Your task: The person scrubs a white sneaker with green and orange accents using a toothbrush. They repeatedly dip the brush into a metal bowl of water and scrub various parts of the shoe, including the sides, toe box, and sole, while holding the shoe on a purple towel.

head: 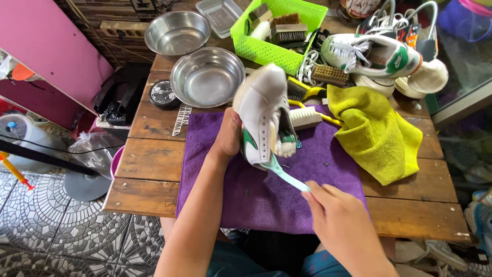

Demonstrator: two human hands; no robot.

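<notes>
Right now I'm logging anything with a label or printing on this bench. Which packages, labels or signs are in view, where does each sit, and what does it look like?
Round tin: left of the nearer steel bowl, flat, black lid with pale printing.
Printed strip: table, at the purple cloth's left edge, narrow, white with dark marks.
Plastic jug: floor, far left, translucent white, blue cap.
No screens.
</notes>
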